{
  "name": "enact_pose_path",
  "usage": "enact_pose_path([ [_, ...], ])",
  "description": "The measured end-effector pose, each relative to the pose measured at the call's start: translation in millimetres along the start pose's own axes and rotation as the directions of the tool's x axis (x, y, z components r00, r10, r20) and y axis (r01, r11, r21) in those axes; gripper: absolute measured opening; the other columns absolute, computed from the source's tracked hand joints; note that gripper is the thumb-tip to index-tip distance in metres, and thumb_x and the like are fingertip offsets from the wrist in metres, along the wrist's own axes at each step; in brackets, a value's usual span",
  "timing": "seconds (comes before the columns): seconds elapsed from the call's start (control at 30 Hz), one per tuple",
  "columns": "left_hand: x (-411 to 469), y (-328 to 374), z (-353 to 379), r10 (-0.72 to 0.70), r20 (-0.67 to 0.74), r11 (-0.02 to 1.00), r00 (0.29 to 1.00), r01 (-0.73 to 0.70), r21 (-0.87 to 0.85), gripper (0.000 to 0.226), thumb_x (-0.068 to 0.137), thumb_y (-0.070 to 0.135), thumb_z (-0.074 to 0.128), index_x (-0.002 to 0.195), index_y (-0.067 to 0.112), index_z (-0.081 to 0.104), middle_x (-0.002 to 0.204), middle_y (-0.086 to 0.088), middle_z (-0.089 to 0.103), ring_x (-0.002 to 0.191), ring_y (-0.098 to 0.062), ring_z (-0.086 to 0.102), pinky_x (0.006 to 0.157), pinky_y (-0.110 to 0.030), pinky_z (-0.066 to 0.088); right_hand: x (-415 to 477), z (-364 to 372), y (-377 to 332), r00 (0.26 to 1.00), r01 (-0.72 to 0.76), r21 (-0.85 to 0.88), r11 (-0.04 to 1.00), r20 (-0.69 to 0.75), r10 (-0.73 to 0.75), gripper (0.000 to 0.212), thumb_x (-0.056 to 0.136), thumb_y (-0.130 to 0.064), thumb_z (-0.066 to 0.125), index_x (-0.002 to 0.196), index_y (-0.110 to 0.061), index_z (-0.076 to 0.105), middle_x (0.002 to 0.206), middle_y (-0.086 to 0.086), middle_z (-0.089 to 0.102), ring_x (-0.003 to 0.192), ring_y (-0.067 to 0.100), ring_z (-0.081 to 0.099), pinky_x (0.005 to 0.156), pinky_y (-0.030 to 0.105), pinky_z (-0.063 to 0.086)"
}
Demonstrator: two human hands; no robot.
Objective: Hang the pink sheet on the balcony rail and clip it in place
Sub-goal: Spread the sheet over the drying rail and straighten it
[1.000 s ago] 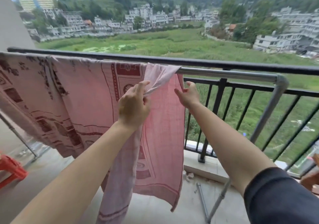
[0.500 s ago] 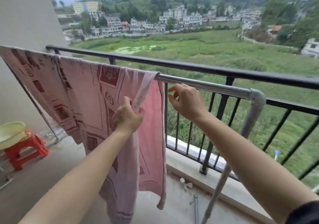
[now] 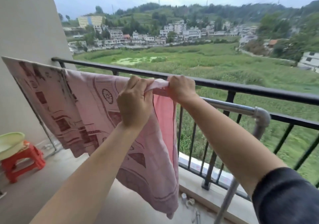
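A pink sheet (image 3: pixel 82 110) with dark red patterns hangs over a silver metal rail (image 3: pixel 231 107) that runs just inside the black balcony railing (image 3: pixel 259 90). My left hand (image 3: pixel 134 103) grips a bunched fold of the sheet at the rail. My right hand (image 3: pixel 181 88) grips the same fold just to the right, on top of the rail. A short stretch of cloth is pulled taut between the two hands. The sheet's right end hangs down below my left hand. No clip is visible.
A red plastic stool (image 3: pixel 22 160) carrying a pale green basin (image 3: pixel 10 142) stands at the left on the concrete floor. A wall (image 3: pixel 25 25) closes the left side. The silver rail bends down at an elbow (image 3: pixel 261 116). Small bits lie by the railing base (image 3: pixel 188 200).
My left hand rose from the hanging cloth to the rail with a fold. My right hand closed on that fold at the rail. The view shifted left and nearer.
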State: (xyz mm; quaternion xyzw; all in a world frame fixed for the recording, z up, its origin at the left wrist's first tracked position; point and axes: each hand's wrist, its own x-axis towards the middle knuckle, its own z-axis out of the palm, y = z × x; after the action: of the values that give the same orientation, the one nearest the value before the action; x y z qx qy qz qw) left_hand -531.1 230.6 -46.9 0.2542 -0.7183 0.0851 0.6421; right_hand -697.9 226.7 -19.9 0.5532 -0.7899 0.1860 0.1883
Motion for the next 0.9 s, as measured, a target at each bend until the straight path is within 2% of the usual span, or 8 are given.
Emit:
enact_pose_path([
  [0.2,-24,9,25,-0.081,0.04,0.976,0.996,0.088,-0.198,0.009,0.085,0.006,0.071,0.094,0.007,0.073,0.079,-0.001,0.064,0.063,-0.005,0.049,0.061,-0.011,0.039,9,-43,50,0.993,-0.074,-0.101,0.992,0.085,0.083,0.025,0.094,-0.013,0.054,0.107,-0.023,0.074,0.105,0.009,0.072,0.091,0.029,0.066,0.071,0.034,0.051],
  [0.33,-45,30,41,-0.106,0.108,0.929,0.989,0.137,-0.343,0.01,0.086,0.005,0.07,0.095,0.003,0.071,0.079,-0.002,0.066,0.06,-0.001,0.047,0.058,-0.002,0.036,-9,-64,84,0.981,-0.015,0.028,1.0,-0.192,0.02,0.029,0.089,-0.004,0.063,0.111,-0.021,0.073,0.105,0.013,0.074,0.091,0.031,0.07,0.07,0.031,0.049],
  [0.4,-54,41,45,-0.092,0.207,0.931,0.974,0.158,-0.328,0.011,0.086,0.013,0.072,0.095,0.007,0.071,0.077,-0.001,0.068,0.056,-0.007,0.053,0.055,-0.01,0.043,-13,-65,100,0.999,-0.047,0.033,0.998,-0.003,0.047,0.028,0.087,-0.006,0.066,0.106,-0.024,0.074,0.101,0.011,0.074,0.084,0.027,0.071,0.073,0.034,0.056],
  [0.5,-68,47,45,-0.098,0.432,0.958,0.896,0.203,-0.204,0.019,0.089,0.035,0.067,0.1,0.02,0.072,0.074,0.004,0.068,0.063,-0.02,0.065,0.056,-0.029,0.052,-16,-69,122,0.909,-0.12,-0.053,0.991,0.395,0.131,0.009,0.082,-0.021,0.078,0.09,-0.026,0.076,0.081,0.003,0.074,0.066,0.021,0.071,0.066,0.035,0.062],
  [0.63,-71,63,35,-0.162,0.423,0.973,0.892,0.214,-0.08,0.022,0.093,0.044,0.059,0.094,0.028,0.074,0.071,0.007,0.057,0.057,-0.018,0.058,0.052,-0.03,0.046,-24,-65,138,0.89,-0.066,-0.041,0.997,0.45,0.078,0.011,0.087,-0.026,0.068,0.086,-0.02,0.077,0.076,0.008,0.072,0.064,0.025,0.07,0.064,0.036,0.062],
  [0.73,-49,95,26,-0.173,0.29,0.981,0.941,0.19,-0.03,0.02,0.095,0.033,0.062,0.095,0.019,0.075,0.075,0.009,0.058,0.061,-0.011,0.053,0.055,-0.028,0.044,-30,-64,143,0.975,0.066,0.002,0.998,0.211,-0.065,0.022,0.09,-0.022,0.053,0.097,-0.018,0.074,0.098,0.014,0.071,0.087,0.035,0.065,0.074,0.039,0.056],
  [0.83,-22,123,21,-0.237,-0.09,0.969,0.967,0.229,-0.094,0.016,0.095,0.022,0.063,0.097,0.011,0.074,0.077,0.006,0.059,0.069,-0.01,0.056,0.061,-0.016,0.044,-42,-68,148,0.968,0.179,0.208,0.962,-0.214,-0.134,0.026,0.099,-0.029,0.047,0.104,-0.012,0.066,0.101,0.018,0.068,0.083,0.037,0.064,0.064,0.037,0.047],
  [0.9,-23,136,27,-0.266,0.119,0.963,0.957,0.268,-0.005,0.019,0.096,0.025,0.059,0.097,0.014,0.074,0.085,-0.003,0.065,0.079,-0.022,0.063,0.067,-0.029,0.05,-44,-72,160,0.979,0.199,0.126,0.972,-0.08,-0.19,0.028,0.1,-0.031,0.046,0.104,-0.011,0.066,0.103,0.018,0.067,0.086,0.035,0.064,0.066,0.035,0.044],
])
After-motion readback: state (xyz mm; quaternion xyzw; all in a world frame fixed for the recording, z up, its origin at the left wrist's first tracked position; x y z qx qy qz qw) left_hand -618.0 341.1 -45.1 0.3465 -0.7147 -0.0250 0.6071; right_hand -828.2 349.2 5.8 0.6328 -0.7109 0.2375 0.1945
